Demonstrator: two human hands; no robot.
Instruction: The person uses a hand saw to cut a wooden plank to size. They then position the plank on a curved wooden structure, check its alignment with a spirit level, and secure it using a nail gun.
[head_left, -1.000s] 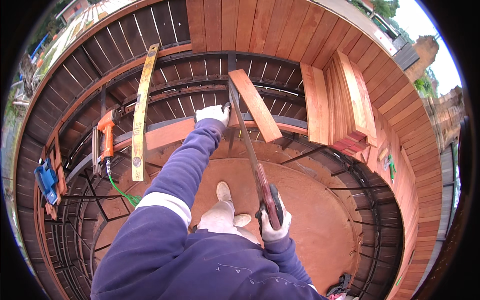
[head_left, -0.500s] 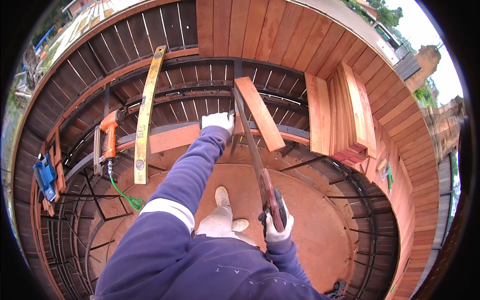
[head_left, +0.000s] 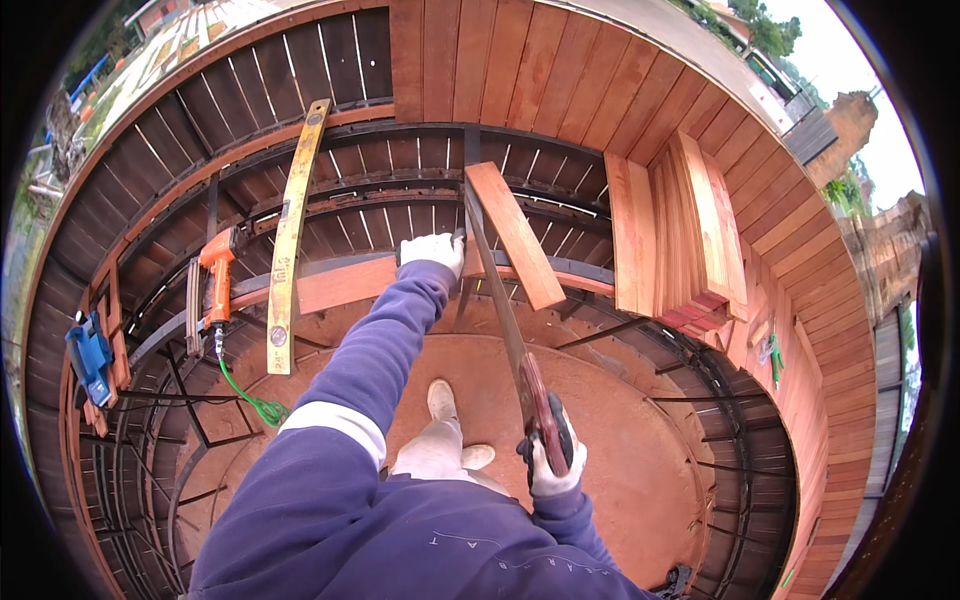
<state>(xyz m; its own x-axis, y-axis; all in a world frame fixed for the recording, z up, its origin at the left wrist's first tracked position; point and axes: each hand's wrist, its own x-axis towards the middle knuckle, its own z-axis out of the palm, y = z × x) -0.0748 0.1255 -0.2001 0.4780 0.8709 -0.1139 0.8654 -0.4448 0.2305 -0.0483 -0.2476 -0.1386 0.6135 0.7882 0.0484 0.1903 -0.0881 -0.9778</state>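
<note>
My right hand [head_left: 555, 455], in a white glove with dark patches, is closed around the brown handle of a handsaw [head_left: 507, 312]. The long blade slants up and away, its far part against a reddish wooden board [head_left: 345, 286] that lies along the curved frame. Farther off, my left hand [head_left: 432, 252], gloved too, grips this board just left of the blade; some of its fingers are hidden. Just right of the blade, a loose short plank [head_left: 515, 235] lies slantwise across the frame.
A yellow spirit level [head_left: 290, 245] lies across the frame at left, beside an orange nail gun [head_left: 217, 275] with a green hose [head_left: 240, 388]. A blue tool [head_left: 90, 360] sits farther left. Stacked planks [head_left: 690, 235] stand at right. Black metal bars [head_left: 605, 333] ring the reddish floor [head_left: 600, 420].
The whole view has shifted slightly. The saw and my right hand have come a little toward me; my left hand keeps its place on the board.
</note>
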